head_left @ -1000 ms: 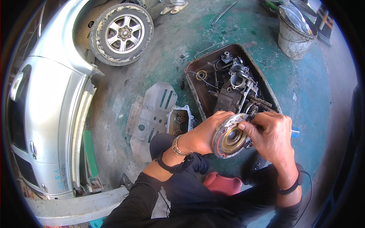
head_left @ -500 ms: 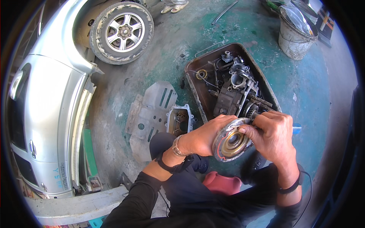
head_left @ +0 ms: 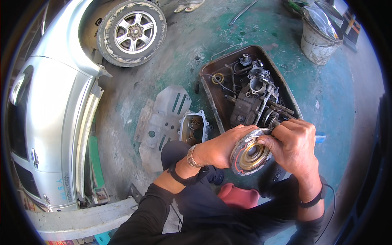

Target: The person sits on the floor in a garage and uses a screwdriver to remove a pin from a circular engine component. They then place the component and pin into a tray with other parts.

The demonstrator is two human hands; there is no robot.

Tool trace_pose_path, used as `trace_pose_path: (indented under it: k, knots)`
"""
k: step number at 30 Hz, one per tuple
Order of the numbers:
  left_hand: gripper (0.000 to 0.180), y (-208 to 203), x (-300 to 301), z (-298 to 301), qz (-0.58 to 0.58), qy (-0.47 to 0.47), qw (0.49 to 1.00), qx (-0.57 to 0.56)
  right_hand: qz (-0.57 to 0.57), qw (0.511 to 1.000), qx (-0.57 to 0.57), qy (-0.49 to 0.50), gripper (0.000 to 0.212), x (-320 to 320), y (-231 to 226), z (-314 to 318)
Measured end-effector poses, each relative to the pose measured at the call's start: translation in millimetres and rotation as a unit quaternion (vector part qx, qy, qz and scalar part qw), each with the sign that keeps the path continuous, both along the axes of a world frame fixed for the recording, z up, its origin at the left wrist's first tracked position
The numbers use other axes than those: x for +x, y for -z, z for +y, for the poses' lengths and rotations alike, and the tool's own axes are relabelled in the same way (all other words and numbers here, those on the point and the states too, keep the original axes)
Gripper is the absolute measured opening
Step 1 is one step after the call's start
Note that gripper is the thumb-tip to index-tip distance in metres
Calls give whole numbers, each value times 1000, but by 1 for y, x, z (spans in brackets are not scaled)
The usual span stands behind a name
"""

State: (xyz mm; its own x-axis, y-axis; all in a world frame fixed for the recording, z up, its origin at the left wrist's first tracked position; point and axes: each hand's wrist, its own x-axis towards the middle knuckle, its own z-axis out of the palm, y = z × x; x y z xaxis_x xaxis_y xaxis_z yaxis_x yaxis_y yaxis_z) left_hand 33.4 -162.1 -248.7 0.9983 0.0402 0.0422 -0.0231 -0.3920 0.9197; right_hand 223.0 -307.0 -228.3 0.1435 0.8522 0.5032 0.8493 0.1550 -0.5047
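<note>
A round metal housing cover (head_left: 250, 156), with gold-coloured rings at its centre and a reddish line of sealant near its rim, is tilted up in front of my knees. My left hand (head_left: 217, 148) grips it from the left, fingers behind it. At its upper right edge, my right hand (head_left: 295, 141) is closed, thumb on the cover's face by the rim; whether a small tool is in those fingers is hidden. Just beyond, a brown metal tub (head_left: 212, 104) holds greasy gearbox parts (head_left: 249, 104), including a gear (head_left: 270, 118) close to my right hand.
Left of the tub lie an open metal casing (head_left: 193, 127) and a flat slotted plate (head_left: 163, 110). A silver car (head_left: 53, 110) stands at the left, with a loose wheel (head_left: 132, 32) nearby. A dirty bucket (head_left: 320, 41) stands far right. A red stool (head_left: 239, 197) shows below me.
Both hands stay on the cover, which has barely shifted. The whole view has moved very slightly.
</note>
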Motion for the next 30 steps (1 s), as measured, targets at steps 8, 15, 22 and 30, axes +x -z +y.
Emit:
trace_pose_path:
  k: [8, 15, 22, 30]
  knots:
    - [99, -6, 0, 1, 34, 1, 999, -4, -16, 1000, 8, 2, 42, 1, 3, 0]
    - [86, 12, 7, -9, -68, -10, 998, 8, 8, 998, 33, -58, 43, -25, -8, 4]
    - [85, 7, 10, -6, -27, -19, 992, -123, -7, 999, 34, 39, 42, 7, -11, -6]
    - [82, -1, 11, -7, 7, -68, 975, -210, -9, 999, 16, 33, 41, 2, -4, -5]
